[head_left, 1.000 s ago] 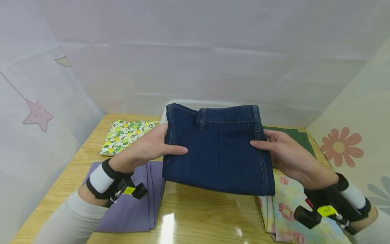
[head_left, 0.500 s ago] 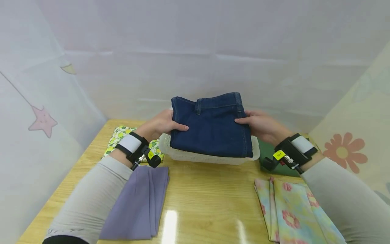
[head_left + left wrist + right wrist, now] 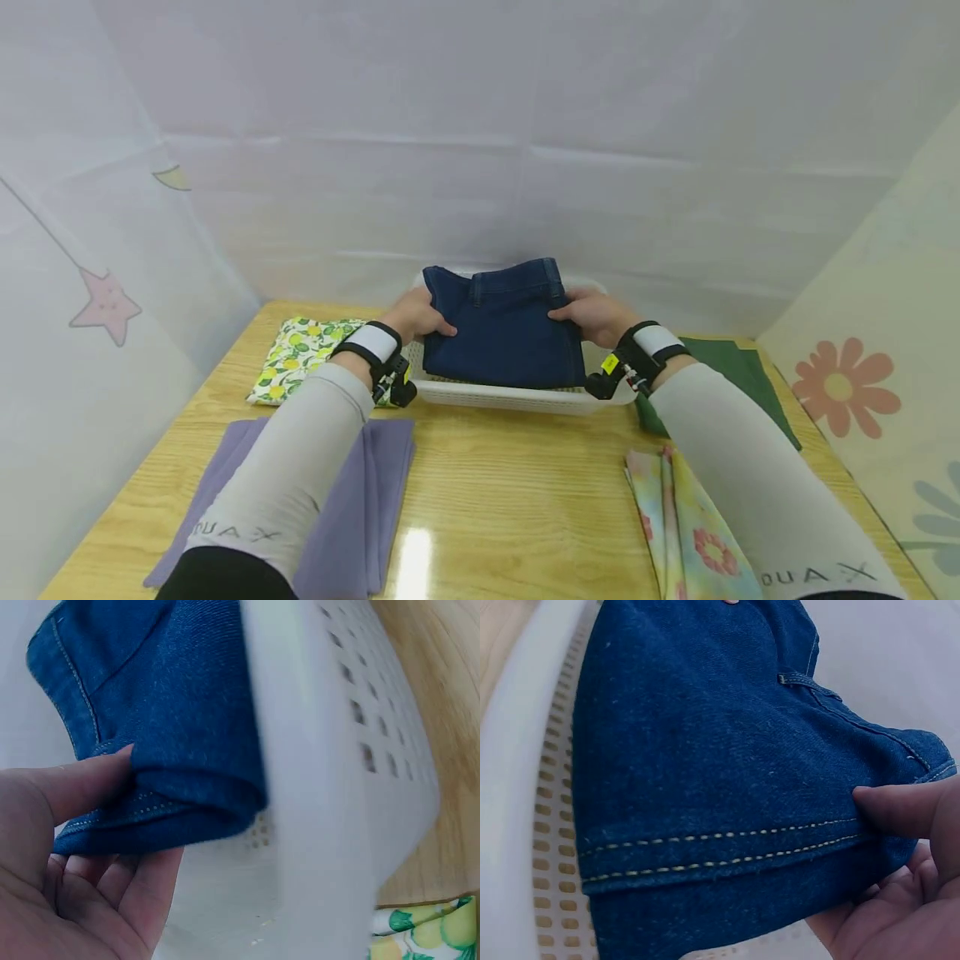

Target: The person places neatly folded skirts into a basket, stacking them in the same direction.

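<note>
Folded dark blue jeans (image 3: pixel 502 333) hang between both hands, inside the rim of a white plastic basket (image 3: pixel 510 398) at the back of the table. My left hand (image 3: pixel 417 316) pinches their left edge, thumb on top and fingers beneath, as the left wrist view shows. On the opposite edge my right hand (image 3: pixel 596 317) grips the same way, its thumb pressing near the waistband. Belt loops and the waistband face away from the body. In the right wrist view, the basket's perforated wall (image 3: pixel 555 862) runs close beside the denim (image 3: pixel 705 765).
Left of the basket lies a lemon-print folded cloth (image 3: pixel 300 350), with a purple folded cloth (image 3: pixel 375 492) nearer. On the right are a dark green folded cloth (image 3: pixel 735 367) and a floral pastel one (image 3: pixel 697 533). A white curtain (image 3: pixel 480 167) hangs behind the table (image 3: pixel 517 492).
Both hands have carried the jeans forward, away from the body, and then lowered them into the basket. The grip on both edges stays the same.
</note>
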### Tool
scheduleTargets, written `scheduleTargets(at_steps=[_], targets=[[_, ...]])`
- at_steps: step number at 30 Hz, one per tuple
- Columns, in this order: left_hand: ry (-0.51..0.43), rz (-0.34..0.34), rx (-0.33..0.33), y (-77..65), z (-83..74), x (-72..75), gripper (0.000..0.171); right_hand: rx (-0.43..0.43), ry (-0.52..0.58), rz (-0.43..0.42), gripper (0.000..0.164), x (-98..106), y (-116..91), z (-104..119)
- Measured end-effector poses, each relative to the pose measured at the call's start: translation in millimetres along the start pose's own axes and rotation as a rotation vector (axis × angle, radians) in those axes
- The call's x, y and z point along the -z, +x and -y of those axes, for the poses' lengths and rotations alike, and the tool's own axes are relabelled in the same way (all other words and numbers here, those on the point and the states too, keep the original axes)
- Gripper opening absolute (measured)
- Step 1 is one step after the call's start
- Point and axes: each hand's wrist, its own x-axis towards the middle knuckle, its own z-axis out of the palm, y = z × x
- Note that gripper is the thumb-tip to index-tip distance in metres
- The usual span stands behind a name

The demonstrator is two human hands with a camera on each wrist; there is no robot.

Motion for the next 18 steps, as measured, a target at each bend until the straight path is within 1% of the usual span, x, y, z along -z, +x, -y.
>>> scheduleTargets(at_steps=[2,4,6,8,11,13,15,18], targets=[[0.111,-0.037,0.013,2.1,0.4,-5.3,0.084,-0.018,-0.020,-0.008,0.070,-2,6,-5],[0.267,-0.084,0.021,3.1,0.0,-11.8,0.072,-0.035,-0.044,-0.014,0.070,-4,9,-10],[0.416,-0.133,0.014,2.9,-1.3,-19.0,0.066,-0.049,-0.070,-0.019,0.071,-6,12,-16],[0.524,-0.175,0.000,2.1,-3.7,-25.7,0.059,-0.064,-0.097,-0.033,0.072,-5,12,-22],[0.569,-0.196,-0.012,0.8,-6.8,-33.9,0.050,-0.084,-0.132,-0.056,0.071,-4,10,-28],[0.580,-0.194,-0.010,0.8,-7.0,-38.0,0.044,-0.096,-0.162,-0.073,0.070,-5,9,-31],[0.596,-0.177,-0.010,1.5,-5.8,-41.8,0.038,-0.105,-0.197,-0.088,0.069,-6,8,-33],[0.630,-0.138,-0.010,2.6,-2.2,-46.8,0.037,-0.116,-0.301,-0.122,0.066,-9,8,-33]])
